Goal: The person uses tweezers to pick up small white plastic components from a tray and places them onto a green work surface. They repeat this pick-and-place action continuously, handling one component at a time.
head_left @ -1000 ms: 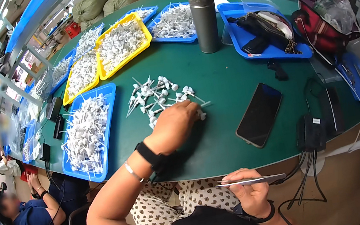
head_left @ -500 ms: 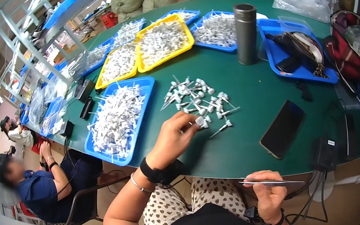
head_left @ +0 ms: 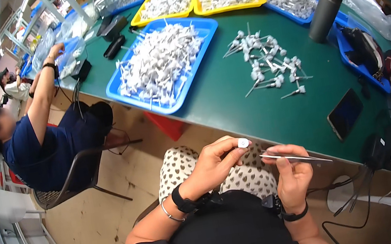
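- Fingers of the left hand (head_left: 213,168) are clamped on one white piece (head_left: 243,143), which sits at the tips of the thumb and index finger with its round face turned up; its lower part is hidden by the grip. This lies to the right of the near blue tray (head_left: 206,31) and closer to the wearer.
- Right-hand fingers are closed too: the right hand (head_left: 293,173) pinches thin metal tweezers (head_left: 297,157), farther right of the near blue tray. Their points aim at the white piece, just beside it and apart from it; whether the two points meet, I cannot tell.
- Both hands are held above the patterned trousers (head_left: 178,165), on the wearer's side of the near blue tray.
- A dark phone (head_left: 345,115) lies on the green table (head_left: 251,117), well to the right of the near blue tray.
- Loose white parts (head_left: 279,80) are scattered to the right of the near blue tray, well apart from the fingers.
- A co-worker (head_left: 28,142) in dark blue sits to the left of the near blue tray, one arm stretched over the table.
- Beyond the near blue tray stand two yellow trays (head_left: 231,9) of similar parts; a grey flask (head_left: 326,13) stands upright to its right.
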Motion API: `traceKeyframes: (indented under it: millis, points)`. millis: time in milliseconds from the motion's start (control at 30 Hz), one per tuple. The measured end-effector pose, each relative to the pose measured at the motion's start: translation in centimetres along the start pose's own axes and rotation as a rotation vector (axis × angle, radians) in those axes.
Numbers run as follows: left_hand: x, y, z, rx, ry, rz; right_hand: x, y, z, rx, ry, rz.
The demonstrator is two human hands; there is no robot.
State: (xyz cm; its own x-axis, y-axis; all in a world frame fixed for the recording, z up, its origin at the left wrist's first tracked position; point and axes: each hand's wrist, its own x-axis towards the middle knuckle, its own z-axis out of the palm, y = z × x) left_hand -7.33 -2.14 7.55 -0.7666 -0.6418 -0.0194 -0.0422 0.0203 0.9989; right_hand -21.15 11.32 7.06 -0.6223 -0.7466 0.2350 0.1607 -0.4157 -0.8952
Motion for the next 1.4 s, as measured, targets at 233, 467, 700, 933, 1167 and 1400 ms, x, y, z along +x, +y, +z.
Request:
traceKeyframes:
  millis: [233,467,700,933,1167,1400]
  points:
    - [-2.5,-2.3,-2.2,0.03,-0.025,0.071,-0.7,2.1,2.9,-0.157,-0.093,-0.018]
    - [-3.2,-2.9,-3.4,0.01,-0.028,0.085,-0.8,3.4,4.2,-0.285,-0.165,-0.047]
    - [-3.4,-4.3,-3.7,0.098,0.035,0.164,-0.7,4.0,4.9,-0.345,-0.199,-0.06]
    - [-3.4,-4.5,-3.7,0.202,0.073,0.232,-0.2,4.6,4.8,-0.497,-0.241,-0.13]
    - [-3.4,-5.0,-3.7,0.255,0.061,0.224,0.2,4.5,4.6,-0.606,-0.296,-0.204]
    - [-3.5,-4.8,-3.5,0.256,0.047,0.202,0.1,4.3,4.5,-0.596,-0.274,-0.157]
